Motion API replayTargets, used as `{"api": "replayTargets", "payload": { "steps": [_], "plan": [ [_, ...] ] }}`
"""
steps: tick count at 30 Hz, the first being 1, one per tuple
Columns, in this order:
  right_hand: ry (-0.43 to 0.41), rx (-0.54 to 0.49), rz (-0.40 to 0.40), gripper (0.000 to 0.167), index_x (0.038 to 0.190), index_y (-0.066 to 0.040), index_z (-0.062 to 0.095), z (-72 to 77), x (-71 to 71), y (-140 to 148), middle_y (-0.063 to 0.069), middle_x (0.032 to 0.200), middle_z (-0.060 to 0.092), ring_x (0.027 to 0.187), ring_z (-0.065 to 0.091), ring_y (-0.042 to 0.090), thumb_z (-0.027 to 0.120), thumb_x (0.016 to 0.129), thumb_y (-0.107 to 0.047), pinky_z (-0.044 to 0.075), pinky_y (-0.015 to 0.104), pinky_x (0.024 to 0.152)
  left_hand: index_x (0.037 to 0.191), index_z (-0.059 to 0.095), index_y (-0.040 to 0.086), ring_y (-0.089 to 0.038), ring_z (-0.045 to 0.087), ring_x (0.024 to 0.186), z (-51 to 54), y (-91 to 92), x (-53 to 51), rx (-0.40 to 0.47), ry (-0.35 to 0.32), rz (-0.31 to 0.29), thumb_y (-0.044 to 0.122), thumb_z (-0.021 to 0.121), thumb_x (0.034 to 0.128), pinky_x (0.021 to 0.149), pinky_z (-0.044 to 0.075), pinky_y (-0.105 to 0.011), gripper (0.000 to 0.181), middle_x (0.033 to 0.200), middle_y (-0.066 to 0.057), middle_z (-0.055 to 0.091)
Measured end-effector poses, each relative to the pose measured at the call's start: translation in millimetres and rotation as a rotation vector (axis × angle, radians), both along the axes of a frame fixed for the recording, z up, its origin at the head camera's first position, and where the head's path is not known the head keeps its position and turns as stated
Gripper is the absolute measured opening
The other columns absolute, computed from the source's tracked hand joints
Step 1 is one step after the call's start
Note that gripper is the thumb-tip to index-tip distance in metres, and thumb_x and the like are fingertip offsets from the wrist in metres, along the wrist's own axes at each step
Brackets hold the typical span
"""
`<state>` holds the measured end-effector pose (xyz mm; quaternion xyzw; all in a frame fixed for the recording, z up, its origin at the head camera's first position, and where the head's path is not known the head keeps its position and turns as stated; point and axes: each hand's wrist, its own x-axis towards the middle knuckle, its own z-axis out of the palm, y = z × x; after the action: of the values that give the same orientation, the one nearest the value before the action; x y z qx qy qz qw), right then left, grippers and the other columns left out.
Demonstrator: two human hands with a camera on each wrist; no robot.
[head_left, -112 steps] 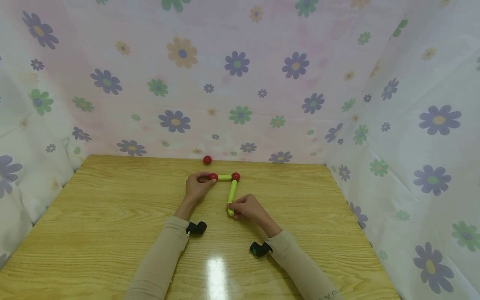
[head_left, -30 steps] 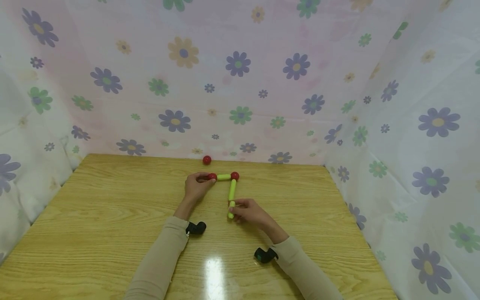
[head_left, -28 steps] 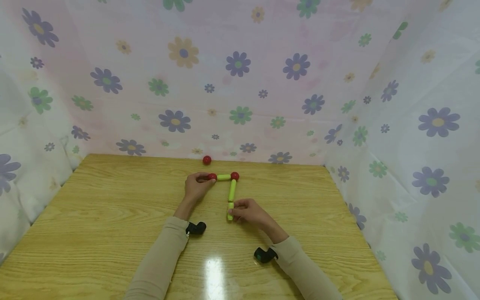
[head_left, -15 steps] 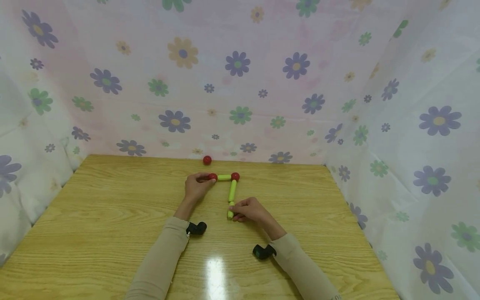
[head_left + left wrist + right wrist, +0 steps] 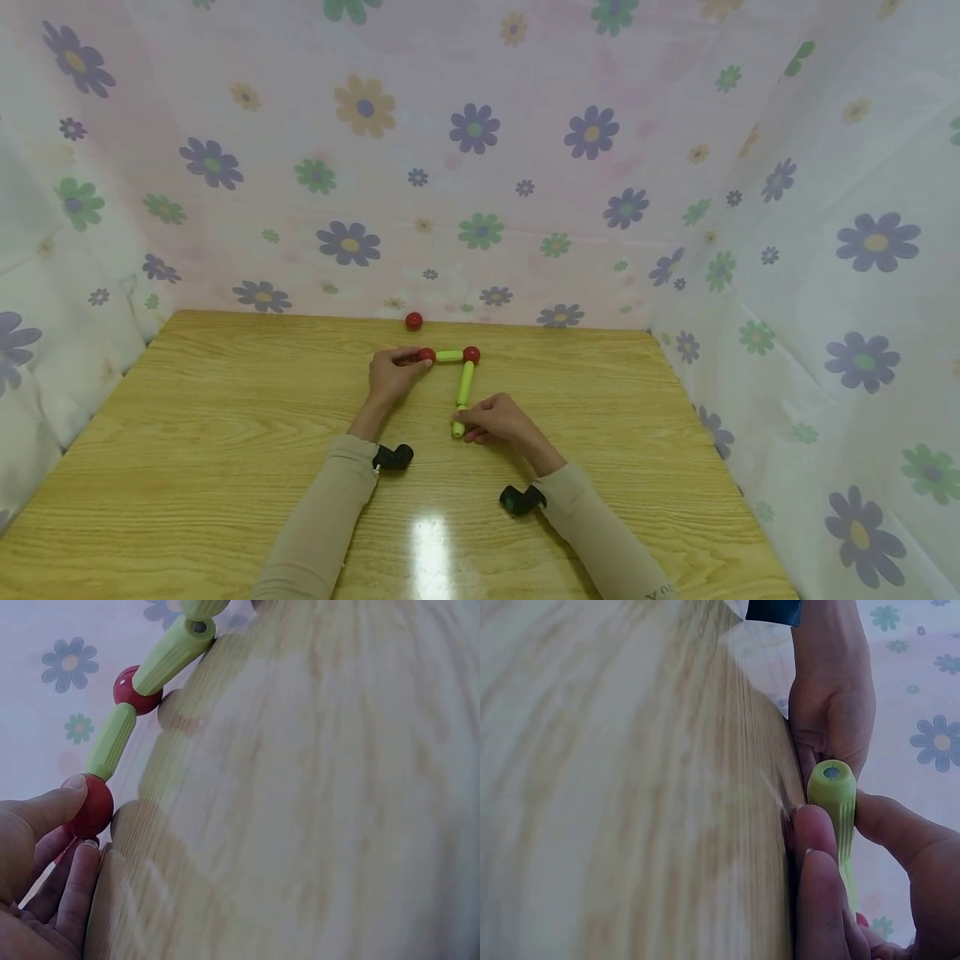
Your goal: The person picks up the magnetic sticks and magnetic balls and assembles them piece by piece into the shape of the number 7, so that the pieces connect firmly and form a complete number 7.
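My left hand pinches a red ball between thumb and fingers, low on the table. From this ball a yellow-green magnetic rod runs right to a second red ball. Another yellow-green rod extends from that ball toward me. Beyond its near end, my right hand pinches a third magnetic rod, roughly in line with it. A grey magnet shows in the free end in the right wrist view. Whether the two rod ends touch, I cannot tell.
A loose red ball sits at the table's back edge, against the flowered cloth. The wooden table extends around both arms. Black wrist cameras stick out from the sleeves.
A second ago the right hand's rod was turned and its thumb lay lower; now it points along the rod ahead, and the hand has shifted slightly left. The left hand stays still.
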<state>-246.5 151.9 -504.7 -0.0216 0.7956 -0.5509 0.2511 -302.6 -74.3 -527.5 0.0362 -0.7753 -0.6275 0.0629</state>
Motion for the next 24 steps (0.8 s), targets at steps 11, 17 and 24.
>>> {"api": "replayTargets", "payload": {
  "steps": [11,17,24],
  "plan": [
    [-0.002,-0.01,-0.026,0.034,0.085,-0.003,0.08,-2.4,-2.2,1.2,0.004,0.068,0.073,0.06,0.07,0.01,0.08,0.089,-0.037,0.057,0.022,0.057,0.119,0.075,0.002,-0.03,0.069,0.099,1.3,1.7,1.4,-0.008,-0.021,-0.008,0.018,0.084,0.0866,0.086,0.057,-0.04,0.037,0.111,-0.019,0.073],
    [0.007,-0.014,-0.014,0.036,0.09,-0.001,0.079,-3.0,-1.8,2.6,0.005,0.071,0.074,0.063,0.071,0.011,0.078,0.091,-0.037,0.058,0.023,0.059,0.122,0.074,0.002,-0.03,0.069,0.1,0.1,0.7,0.7,-0.011,-0.014,-0.015,0.018,0.082,0.0879,0.087,0.057,-0.04,0.039,0.112,-0.019,0.073],
    [0.012,-0.014,0.0,0.037,0.097,0.0,0.077,-5.1,-2.8,1.8,0.006,0.077,0.076,0.067,0.072,0.012,0.075,0.093,-0.037,0.06,0.026,0.064,0.124,0.073,0.002,-0.032,0.069,0.102,-0.7,-1.5,-0.7,-0.026,0.008,-0.019,0.015,0.079,0.0901,0.088,0.057,-0.041,0.038,0.112,-0.02,0.073]
  ]
}}
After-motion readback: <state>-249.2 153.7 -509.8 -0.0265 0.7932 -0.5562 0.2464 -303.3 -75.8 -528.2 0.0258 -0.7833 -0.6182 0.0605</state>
